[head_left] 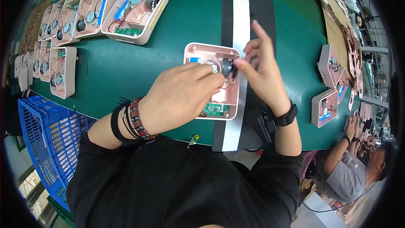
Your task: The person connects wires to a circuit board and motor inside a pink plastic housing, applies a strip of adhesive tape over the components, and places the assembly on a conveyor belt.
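Observation:
A pink plastic housing (pixel 233 112) lies open side up in front of me. It holds a green circuit board (pixel 214 109), a blue battery (pixel 194 60) and a black round part (pixel 226 67) near its right wall. My left hand (pixel 181 90) reaches over the housing with curled fingers closed beside the black part; whatever they grip is hidden beneath them. At the right wall, my right hand (pixel 263 69) has its index finger stretched out and the others loosely bent. Its thumb tip comes close to the black part, and nothing shows in its grasp.
Several similar pink housings (pixel 141 38) with wired parts stand at the left, a few more (pixel 325 109) at the right. Under mine runs a black mat (pixel 261 12) with a white strip (pixel 241 14). A blue crate (pixel 55 143) sits lower left; a co-worker (pixel 348 173) sits at right.

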The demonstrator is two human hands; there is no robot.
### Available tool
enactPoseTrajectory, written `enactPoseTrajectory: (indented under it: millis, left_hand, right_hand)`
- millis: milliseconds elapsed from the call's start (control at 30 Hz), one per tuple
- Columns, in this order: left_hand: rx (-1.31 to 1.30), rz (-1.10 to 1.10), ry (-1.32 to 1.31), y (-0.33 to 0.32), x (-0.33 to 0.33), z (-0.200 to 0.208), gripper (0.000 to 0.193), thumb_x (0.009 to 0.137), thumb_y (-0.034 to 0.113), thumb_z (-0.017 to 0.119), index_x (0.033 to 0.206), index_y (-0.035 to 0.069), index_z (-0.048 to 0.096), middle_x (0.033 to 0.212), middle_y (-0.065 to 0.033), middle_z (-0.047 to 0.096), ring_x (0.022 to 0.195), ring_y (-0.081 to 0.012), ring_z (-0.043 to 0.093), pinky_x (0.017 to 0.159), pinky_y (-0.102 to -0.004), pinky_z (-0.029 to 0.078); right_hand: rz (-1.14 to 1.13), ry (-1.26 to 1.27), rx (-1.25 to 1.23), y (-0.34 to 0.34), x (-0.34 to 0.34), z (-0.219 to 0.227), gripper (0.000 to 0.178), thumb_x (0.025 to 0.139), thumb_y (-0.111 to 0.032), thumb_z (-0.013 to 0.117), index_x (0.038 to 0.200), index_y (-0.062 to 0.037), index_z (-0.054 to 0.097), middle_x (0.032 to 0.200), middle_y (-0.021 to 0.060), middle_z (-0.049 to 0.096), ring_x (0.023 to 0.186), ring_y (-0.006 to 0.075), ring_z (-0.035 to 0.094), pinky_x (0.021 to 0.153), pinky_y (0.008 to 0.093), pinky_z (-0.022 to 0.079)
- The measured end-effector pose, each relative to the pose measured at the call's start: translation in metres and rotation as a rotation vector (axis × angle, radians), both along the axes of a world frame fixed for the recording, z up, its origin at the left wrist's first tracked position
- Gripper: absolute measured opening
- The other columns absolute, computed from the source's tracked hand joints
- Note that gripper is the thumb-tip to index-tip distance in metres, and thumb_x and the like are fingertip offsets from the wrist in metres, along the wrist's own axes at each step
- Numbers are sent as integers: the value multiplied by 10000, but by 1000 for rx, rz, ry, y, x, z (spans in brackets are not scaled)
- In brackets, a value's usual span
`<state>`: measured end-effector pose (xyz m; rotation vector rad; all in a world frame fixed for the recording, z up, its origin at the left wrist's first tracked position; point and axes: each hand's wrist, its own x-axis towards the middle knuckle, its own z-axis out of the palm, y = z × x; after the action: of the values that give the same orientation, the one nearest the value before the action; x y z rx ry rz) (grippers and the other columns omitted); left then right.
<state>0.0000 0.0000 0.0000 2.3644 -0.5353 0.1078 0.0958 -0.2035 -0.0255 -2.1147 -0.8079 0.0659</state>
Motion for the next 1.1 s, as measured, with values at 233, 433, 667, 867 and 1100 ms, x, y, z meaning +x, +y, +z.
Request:
enactPoseTrajectory:
  millis: [233,433,667,867,1100]
  left_hand:
    - [18,-63,30,5,-1,-1,141,836,105,674,937,49,592,819,-77,565,764,-273,589,688,-381,490]
    - [-53,-7,3,1,1,-1,123,809,87,682,897,47,605,826,-70,572,775,-272,572,687,-379,476]
    - [131,-30,-166,9,1,1,172,762,79,689,918,91,619,855,-22,564,866,-223,545,787,-365,433]
    - [95,-10,-121,14,-3,-2,137,767,108,700,892,118,644,853,1,586,883,-207,546,818,-362,403]
    - [-1,-3,-89,18,0,-2,90,805,149,696,862,121,633,841,3,633,862,-209,573,800,-363,403]
  right_hand:
    - [28,659,252,1,-6,-3,775,901,86,598,1546,-99,209,954,5,418,802,40,469,676,195,439]
    - [39,612,176,-2,-7,0,774,903,105,579,1551,-114,218,962,0,405,801,42,458,688,194,436]
    - [80,289,12,-1,-7,1,774,856,92,638,1525,-125,315,982,17,434,802,111,495,792,250,450]
    - [133,-212,26,5,-26,16,786,774,65,708,1476,-98,393,910,35,590,819,201,585,897,381,422]
    - [282,-304,-83,5,-48,7,747,767,26,734,1439,-85,428,876,5,665,835,183,629,903,400,389]
